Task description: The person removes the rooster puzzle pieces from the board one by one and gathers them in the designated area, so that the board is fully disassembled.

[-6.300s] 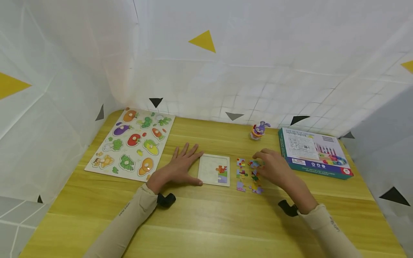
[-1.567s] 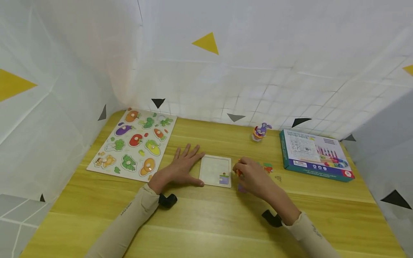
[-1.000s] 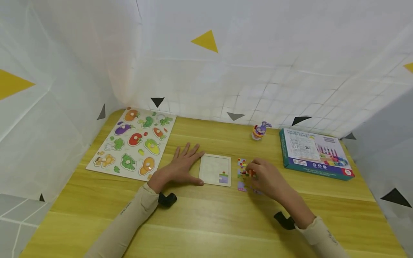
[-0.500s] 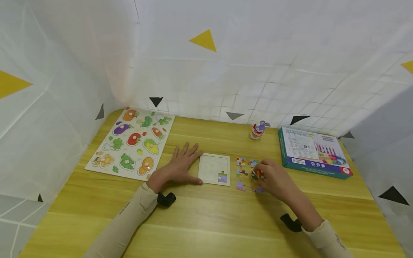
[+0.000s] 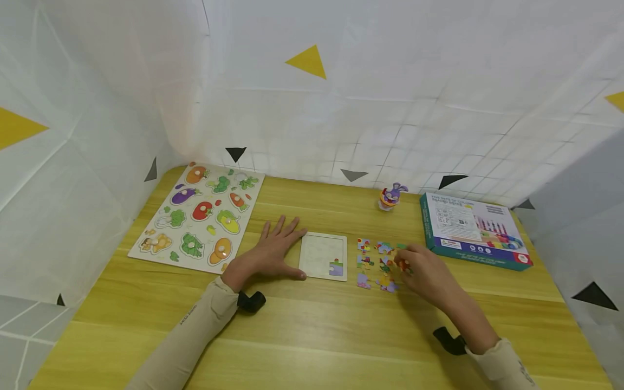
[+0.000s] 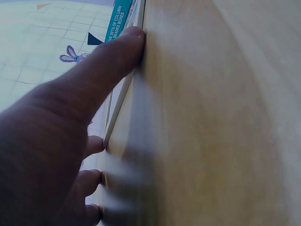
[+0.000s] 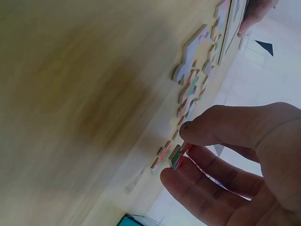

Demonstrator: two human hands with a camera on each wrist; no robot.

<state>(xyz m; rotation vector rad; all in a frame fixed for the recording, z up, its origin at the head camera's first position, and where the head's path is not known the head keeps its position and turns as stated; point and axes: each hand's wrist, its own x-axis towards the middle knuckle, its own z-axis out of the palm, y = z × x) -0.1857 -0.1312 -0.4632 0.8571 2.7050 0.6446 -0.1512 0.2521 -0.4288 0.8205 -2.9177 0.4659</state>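
A small square puzzle tray (image 5: 314,252) lies mid-table, with a purple-and-green puzzle piece (image 5: 336,269) in its lower right corner. My left hand (image 5: 270,255) rests flat on the table, fingers spread, its thumb and index fingertip touching the tray's left edge. Right of the tray, several loose puzzle pieces (image 5: 363,262) lie in rough columns. My right hand (image 5: 426,273) pinches a red-and-green puzzle piece (image 7: 176,156) between thumb and fingers, just right of those columns. Another loose piece (image 7: 161,157) lies on the table close by the fingertips, mostly hidden from the head view.
At the left lies a vegetable peg board (image 5: 202,211). A purple bunny figurine (image 5: 391,196) stands behind the loose pieces. A flat teal-edged box (image 5: 475,230) lies at the right, close beyond my right hand. White sheeting (image 5: 370,108) hangs along the table's back.
The orange-red piece seen in the tray earlier is out of it. My right hand has carried a piece from beside the tray rightward past the loose columns. My left hand stays put.
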